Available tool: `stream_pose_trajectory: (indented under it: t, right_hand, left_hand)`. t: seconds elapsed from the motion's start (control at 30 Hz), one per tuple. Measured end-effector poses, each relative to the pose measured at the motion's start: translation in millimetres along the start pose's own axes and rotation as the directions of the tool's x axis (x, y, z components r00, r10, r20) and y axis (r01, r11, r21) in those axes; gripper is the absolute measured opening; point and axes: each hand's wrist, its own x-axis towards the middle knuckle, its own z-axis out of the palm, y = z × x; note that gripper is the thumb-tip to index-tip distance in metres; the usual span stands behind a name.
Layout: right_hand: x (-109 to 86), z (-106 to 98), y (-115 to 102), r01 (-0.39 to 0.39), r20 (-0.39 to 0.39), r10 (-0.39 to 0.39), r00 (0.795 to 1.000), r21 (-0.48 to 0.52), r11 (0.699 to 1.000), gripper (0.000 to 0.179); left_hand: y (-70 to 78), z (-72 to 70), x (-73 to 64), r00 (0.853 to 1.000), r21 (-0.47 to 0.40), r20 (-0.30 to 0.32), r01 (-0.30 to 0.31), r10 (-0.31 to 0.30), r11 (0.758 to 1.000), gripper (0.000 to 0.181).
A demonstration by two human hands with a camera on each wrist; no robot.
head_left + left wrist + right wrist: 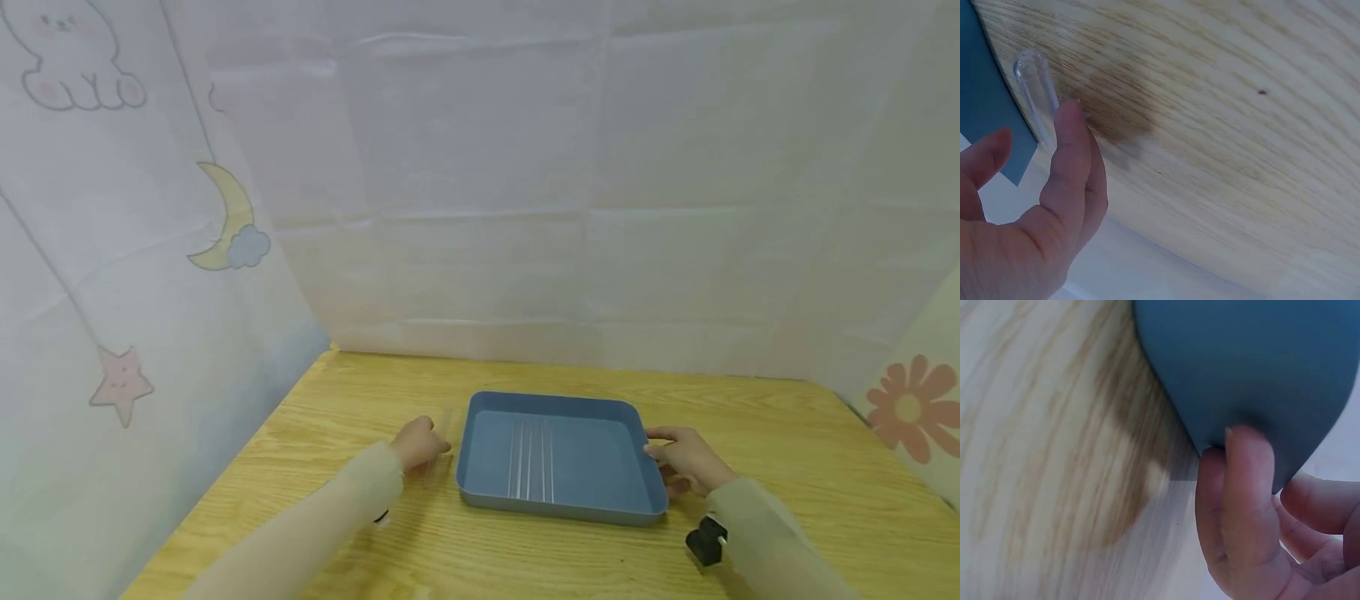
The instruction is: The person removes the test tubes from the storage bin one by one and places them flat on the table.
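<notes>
Clear tube (1037, 90) may roll if your left hand (418, 443), thumb and fingers parted, gripping nothing, nudges it. Your right hand (690, 460) grips the tray (600, 457); tugging could jolt it.

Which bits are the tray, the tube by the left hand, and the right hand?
Tray (598, 460): head view, bare inside floor.
Tube (1039, 97): left wrist view, its clear side.
Right hand (693, 461): head view, back of the hand.

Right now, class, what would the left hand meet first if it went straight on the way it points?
The left hand would most likely meet the clear tube first, then the blue tray beyond; whether hand and tube touch is unclear.
</notes>
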Motion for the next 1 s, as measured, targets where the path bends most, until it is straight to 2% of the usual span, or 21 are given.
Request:
stream_pose_trajectory:
  t: [0.13,0.3,0.43,0.57,0.77,1.0]
  right_hand:
    - [0.6,0,1,-0.003,0.0,0.003,1.0,-0.004,1.0,0.049]
    - [1.0,0,1,-0.002,0.002,0.002,1.0,0.0,1.0,0.048]
    - [0.4,0,1,0.0,0.005,-0.001,1.0,0.008,1.0,0.048]
    - [0.2,0,2,-0.004,0.001,0.004,1.0,0.01,1.0,0.047]
    - [-0.3,0,1,-0.004,0.001,0.004,1.0,0.013,1.0,0.047]
    - [0.2,0,1,-0.001,0.006,0.001,1.0,0.003,1.0,0.048]
  left_hand:
    - [-5.2,-6.9,-6.7,1.0,-0.01,0.014,-0.006,0.006,1.0,0.052]
    - [-9.4,-13.1,-15.3,0.999,-0.107,0.041,0.037,-0.033,0.994,0.049]
    - [-9.1,-15.7,-21.6,0.998,-0.168,0.041,0.056,-0.05,0.984,0.048]
    - [-8.5,-18.8,-25.9,0.999,-0.217,0.016,0.045,-0.042,0.975,0.046]
    - [-7.6,-22.2,-26.2,0.999,-0.266,-0.047,-0.008,-0.004,0.964,0.044]
    - [-1.5,-19.3,-27.9,0.996,-0.327,-0.088,-0.046,0.019,0.944,0.041]
